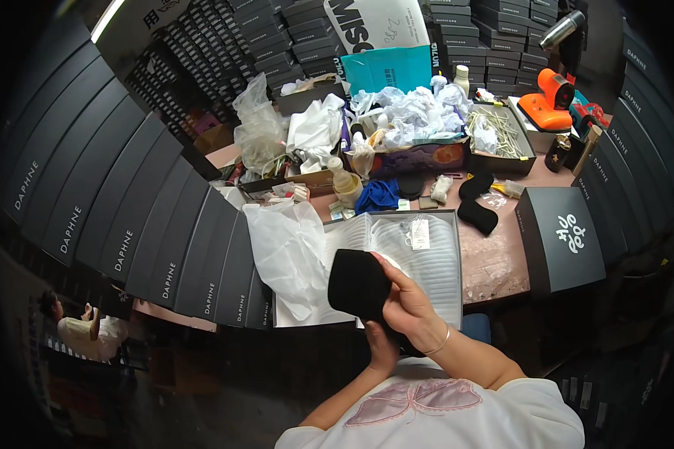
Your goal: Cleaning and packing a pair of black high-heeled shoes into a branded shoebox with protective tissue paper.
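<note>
A black shoe (358,284), its broad end toward the upper left, is held up over the near side of an open box (458,262). My right hand (410,305) closes on its right side, the thumb along the upper edge. Lower down, my left hand (382,349) grips the narrower end from below; its fingers are partly hidden. White tissue paper (286,254) spills over the box's left side. Inside the box lies ribbed white wrapping (427,273) with a white tag (420,233) on it.
Dark boxes form rows at left (150,217) and right (629,157). Behind are a bottle (344,183), blue cloth (382,196), black pads (478,215), crumpled paper (408,108), a tray of sticks (502,127) and an orange device (550,105). Another person (93,329) sits far left.
</note>
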Motion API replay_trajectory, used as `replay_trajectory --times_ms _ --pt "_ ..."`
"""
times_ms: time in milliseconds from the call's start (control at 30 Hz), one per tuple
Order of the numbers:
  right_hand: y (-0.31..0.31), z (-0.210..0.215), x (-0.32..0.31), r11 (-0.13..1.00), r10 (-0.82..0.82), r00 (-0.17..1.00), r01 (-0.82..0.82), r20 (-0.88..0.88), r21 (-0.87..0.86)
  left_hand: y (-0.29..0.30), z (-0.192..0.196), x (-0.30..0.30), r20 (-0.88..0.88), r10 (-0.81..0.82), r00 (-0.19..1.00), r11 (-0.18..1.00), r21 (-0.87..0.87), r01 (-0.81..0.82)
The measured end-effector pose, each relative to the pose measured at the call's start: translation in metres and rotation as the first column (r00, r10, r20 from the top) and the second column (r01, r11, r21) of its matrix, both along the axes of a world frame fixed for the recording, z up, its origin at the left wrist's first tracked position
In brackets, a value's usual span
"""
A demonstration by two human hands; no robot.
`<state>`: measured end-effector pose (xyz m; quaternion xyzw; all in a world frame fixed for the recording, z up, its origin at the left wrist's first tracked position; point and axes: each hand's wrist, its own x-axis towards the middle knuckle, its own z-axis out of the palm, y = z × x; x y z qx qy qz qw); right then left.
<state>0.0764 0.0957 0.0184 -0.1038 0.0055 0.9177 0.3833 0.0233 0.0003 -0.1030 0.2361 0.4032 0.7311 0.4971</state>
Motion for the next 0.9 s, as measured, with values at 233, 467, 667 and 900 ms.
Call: replay_trajectory --times_ms 233,467,667,900 --pt "-0.027 0.027 0.057 0.920 0.174 0.981 -0.191 0.082 0.342 0.020 0.140 -0.054 -0.539 0.133 0.831 0.886 0.441 0.145" --pt "-0.022 0.040 0.066 0.481 0.055 0.887 -0.427 0.459 0.766 0.018 0.116 -0.046 -0.535 0.316 0.784 0.819 0.570 0.059" --pt "-0.030 0.053 0.058 0.927 0.189 0.976 -0.214 0.110 0.307 0.016 0.114 -0.063 -0.471 0.001 0.882 0.916 0.354 0.188" --pt "-0.016 0.060 0.115 0.043 -0.497 0.631 -0.668 0.596 0.743 0.029 0.107 -0.095 -0.049 -0.097 0.994 0.995 0.026 0.098"
